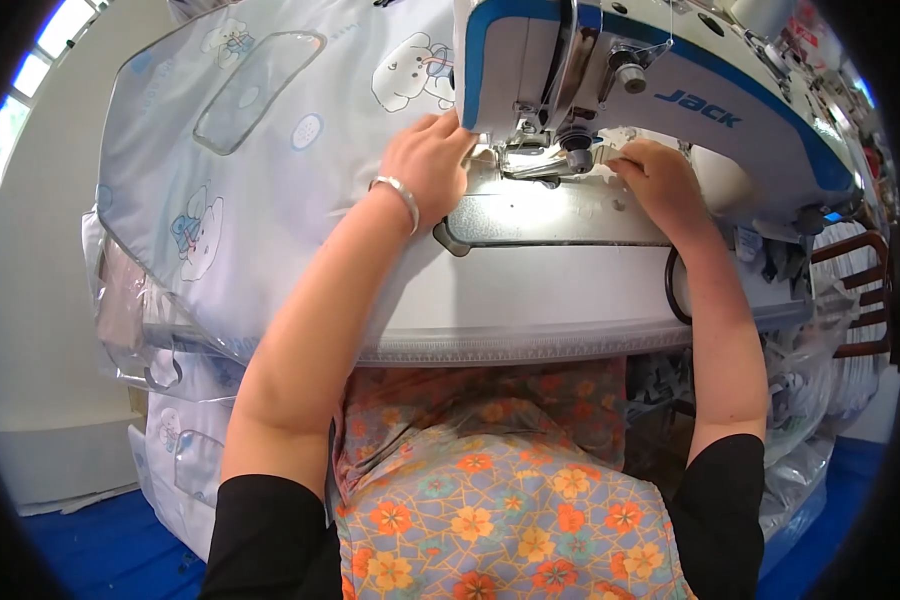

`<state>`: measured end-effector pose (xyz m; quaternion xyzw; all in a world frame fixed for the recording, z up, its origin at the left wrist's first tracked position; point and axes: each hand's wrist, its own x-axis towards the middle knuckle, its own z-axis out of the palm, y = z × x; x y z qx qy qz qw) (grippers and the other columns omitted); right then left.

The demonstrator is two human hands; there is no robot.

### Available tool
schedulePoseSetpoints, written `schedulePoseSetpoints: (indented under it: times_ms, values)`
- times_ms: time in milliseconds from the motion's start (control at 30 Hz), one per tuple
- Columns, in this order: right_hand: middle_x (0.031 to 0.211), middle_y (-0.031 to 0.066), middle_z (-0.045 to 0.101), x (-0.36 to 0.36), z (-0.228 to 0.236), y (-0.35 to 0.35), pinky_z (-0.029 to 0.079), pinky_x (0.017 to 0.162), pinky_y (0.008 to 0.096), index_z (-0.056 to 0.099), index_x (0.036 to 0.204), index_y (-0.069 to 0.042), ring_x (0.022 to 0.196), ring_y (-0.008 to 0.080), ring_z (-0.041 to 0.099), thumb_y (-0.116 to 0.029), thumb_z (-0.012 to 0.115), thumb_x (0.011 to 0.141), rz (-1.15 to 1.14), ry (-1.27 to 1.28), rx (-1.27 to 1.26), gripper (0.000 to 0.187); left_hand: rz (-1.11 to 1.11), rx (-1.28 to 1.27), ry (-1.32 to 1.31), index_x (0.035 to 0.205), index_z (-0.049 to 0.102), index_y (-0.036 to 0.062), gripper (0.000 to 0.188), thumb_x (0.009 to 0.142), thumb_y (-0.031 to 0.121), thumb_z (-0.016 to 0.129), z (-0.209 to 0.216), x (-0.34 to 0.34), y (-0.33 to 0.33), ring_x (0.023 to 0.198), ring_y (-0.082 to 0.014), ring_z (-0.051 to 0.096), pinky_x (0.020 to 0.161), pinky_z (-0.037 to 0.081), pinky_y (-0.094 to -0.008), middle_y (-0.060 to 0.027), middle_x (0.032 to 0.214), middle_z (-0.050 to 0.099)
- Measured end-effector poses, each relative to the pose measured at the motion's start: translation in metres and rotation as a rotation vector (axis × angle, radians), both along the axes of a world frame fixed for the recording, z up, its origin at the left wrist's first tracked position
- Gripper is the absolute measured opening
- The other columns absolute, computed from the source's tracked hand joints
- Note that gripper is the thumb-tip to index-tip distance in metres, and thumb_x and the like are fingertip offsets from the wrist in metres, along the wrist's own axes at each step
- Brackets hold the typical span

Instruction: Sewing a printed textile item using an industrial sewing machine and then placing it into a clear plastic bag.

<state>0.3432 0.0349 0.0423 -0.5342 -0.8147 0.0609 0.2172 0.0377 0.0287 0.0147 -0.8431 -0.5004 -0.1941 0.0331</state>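
Observation:
A white and blue sewing machine [660, 100] stands in front of me, its lamp lighting the metal needle plate [560, 215]. Just left of the presser foot, my left hand [425, 165] is closed at the edge of a pale printed fabric [280, 190] with cartoon dogs and a clear framed window; its fingertips are partly hidden by the machine head. My right hand [662, 182] reaches under the machine arm, right of the metal folder attachment [555, 168]. Its thumb and fingers are pinched together; what lies between them is too small to make out.
A ruler-marked strip [490, 348] runs along the table's front edge. More printed fabric [185, 455] hangs below at the left. Clear plastic bags [810, 400] and a brown wooden chair [860, 290] are at the right. A black loop [676, 285] hangs beside my right forearm.

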Motion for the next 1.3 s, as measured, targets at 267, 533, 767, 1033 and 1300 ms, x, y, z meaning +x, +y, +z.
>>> schedulePoseSetpoints:
  times_ms: [267,533,767,1033,1300]
  values:
    - [0.081,0.0164,0.063,0.008,-0.003,-0.002,0.046,0.069,0.0380,0.068,0.087,0.002,0.074,0.0315,0.061,-0.018,0.067,0.087,0.009,0.097,0.032,0.020,0.066,-0.053,0.097,0.108,0.073,0.0199,0.035,0.082,0.003,0.056,0.006,-0.009,0.000,0.102,-0.0250,0.061,0.088,0.052,-0.0384,-0.0037,0.116,0.062]
    - [0.081,0.0176,0.064,0.045,-0.002,-0.001,0.047,0.070,0.0366,0.067,0.089,0.002,0.075,0.0323,0.062,-0.017,0.067,0.087,-0.077,0.097,0.083,0.019,0.008,-0.056,-0.106,0.126,0.061,0.0131,0.048,0.080,0.001,0.056,-0.010,-0.006,-0.039,0.104,-0.0317,0.061,0.089,0.051,-0.0401,-0.0071,0.125,0.061]
    - [0.079,0.0163,0.064,0.047,-0.008,-0.015,0.046,0.068,0.0351,0.067,0.088,0.002,0.072,0.0282,0.061,-0.016,0.067,0.088,-0.163,0.113,0.047,0.019,0.033,-0.094,0.269,0.138,0.052,0.0130,0.057,0.082,0.001,0.055,0.017,-0.014,-0.043,0.108,-0.0305,0.060,0.088,0.052,-0.0396,-0.0128,0.124,0.059]
    - [0.079,0.0157,0.064,0.061,-0.015,-0.009,0.046,0.066,0.0342,0.066,0.087,0.003,0.070,0.0270,0.061,-0.015,0.068,0.088,-0.201,0.082,0.196,0.018,0.072,-0.449,0.344,0.143,0.045,0.0120,0.054,0.091,0.003,0.050,0.021,0.016,-0.047,0.103,-0.0313,0.063,0.085,0.052,-0.0413,-0.0161,0.112,0.060]
    - [0.094,0.0146,0.067,0.067,-0.022,-0.021,0.049,0.076,0.0337,0.068,0.099,-0.001,0.083,0.0269,0.064,-0.014,0.065,0.089,-0.389,0.161,0.000,0.016,0.101,-0.368,0.251,0.138,0.049,0.0053,0.051,0.087,0.006,0.054,0.010,0.025,-0.033,0.097,-0.0352,0.065,0.082,0.053,-0.0431,-0.0191,0.108,0.062]
